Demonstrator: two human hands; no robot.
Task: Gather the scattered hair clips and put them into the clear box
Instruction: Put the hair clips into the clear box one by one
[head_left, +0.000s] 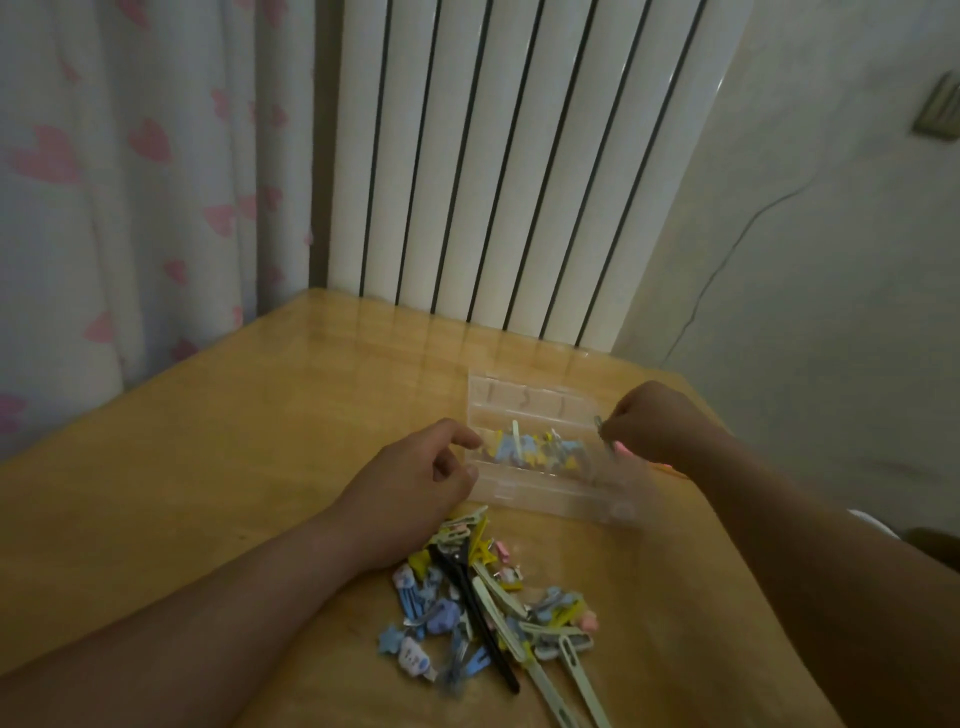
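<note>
Two bare hands are stretched over a glossy wooden table. A clear plastic box, flat and rectangular, is placed near the far right edge of the table, just before a white radiator made of tall vertical ribs. Inside it a small heap of blue and yellow clips is seen through the blurred wall. The left hand is curled at the left end of the box, with the thumb tip touching its wall; whether the wall is pinched cannot be told. The right hand is clenched above the right end of the box, and a small grey clip is pinched at its fingertips. A loose pile of more clips is spread on the table between the box and the near edge: long pale slim bars, one black bar, and small blue, yellow and pink shapes, some like stars. A curtain printed with pink hearts is hung beyond the left edge.
</note>
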